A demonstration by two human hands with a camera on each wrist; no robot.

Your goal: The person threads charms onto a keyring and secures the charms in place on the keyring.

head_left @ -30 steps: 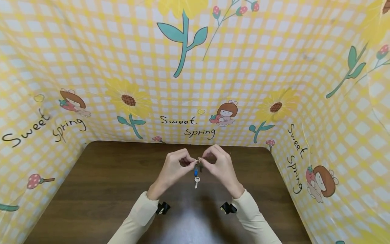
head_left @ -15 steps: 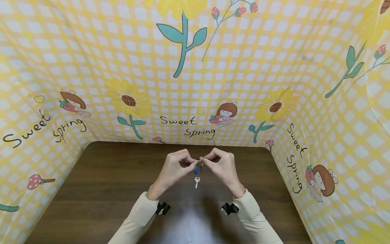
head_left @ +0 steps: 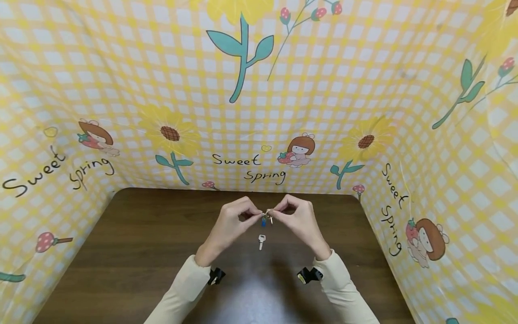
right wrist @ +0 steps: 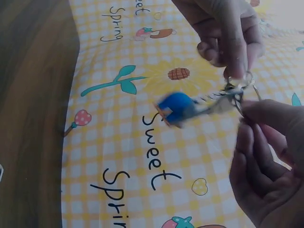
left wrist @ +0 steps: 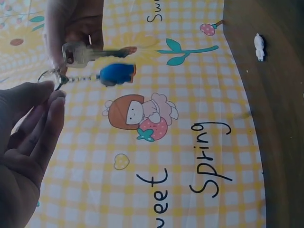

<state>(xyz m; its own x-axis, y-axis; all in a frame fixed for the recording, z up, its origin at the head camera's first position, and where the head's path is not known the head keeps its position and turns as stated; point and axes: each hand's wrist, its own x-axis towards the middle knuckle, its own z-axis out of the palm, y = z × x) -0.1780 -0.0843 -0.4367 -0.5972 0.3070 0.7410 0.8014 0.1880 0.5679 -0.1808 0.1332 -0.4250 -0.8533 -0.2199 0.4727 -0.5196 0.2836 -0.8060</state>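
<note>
Above the table, my left hand [head_left: 236,217] pinches a metal key ring [left wrist: 59,80] between thumb and fingertips. My right hand [head_left: 298,220] meets it from the other side and also pinches at the ring, as the right wrist view shows. A blue figure charm [left wrist: 116,74] dangles from the ring on a short chain. Beside the charm hangs a blurred key [left wrist: 76,54], close under the right fingers. Fingertips hide part of the ring. A separate silver key [head_left: 261,242] lies on the tabletop below both hands.
The dark brown wooden table [head_left: 133,252] spreads beneath the arms. A yellow checked cloth [head_left: 243,121] with printed flowers and lettering walls it in at the back and both sides. Each wrist carries a small black camera.
My right hand has shifted slightly to the right and turned, while the left stays nearly in place. The charm has risen a little, apart from the key on the table, which has not moved.
</note>
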